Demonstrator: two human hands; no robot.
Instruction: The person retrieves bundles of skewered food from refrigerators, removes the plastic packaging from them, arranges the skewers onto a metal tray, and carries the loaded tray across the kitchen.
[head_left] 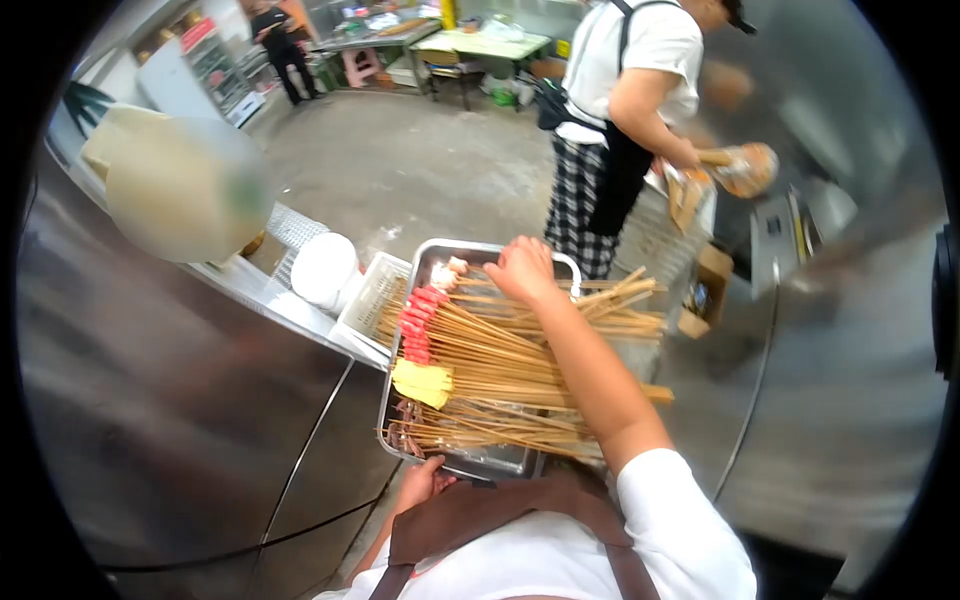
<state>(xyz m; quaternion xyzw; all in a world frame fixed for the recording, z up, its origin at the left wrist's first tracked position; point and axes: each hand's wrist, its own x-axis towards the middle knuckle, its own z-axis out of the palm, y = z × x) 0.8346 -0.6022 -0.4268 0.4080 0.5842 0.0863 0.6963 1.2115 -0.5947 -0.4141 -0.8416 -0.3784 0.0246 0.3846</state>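
Note:
A metal tray point(383, 405) is in front of me, loaded with several long wooden skewers point(510, 360) whose bare ends stick out past its right side. At their left ends is food: pinkish-white pieces point(448, 272), red pieces point(417, 325), a yellow bunch point(423, 383) and brownish pieces point(404, 430). My left hand point(425, 482) is closed on the tray's near rim, thumb on top and fingers partly hidden below. Reaching across the skewers, my right hand point(525, 268) is closed at the far rim, its fingertips partly hidden.
Left of the tray are a white basket point(378, 280) and a white bucket point(325, 270). A co-worker point(625, 120) stands ahead on the right, holding a wrapped item point(745, 170). An open cardboard box point(708, 290) is at right. Another person point(283, 50) stands farther back.

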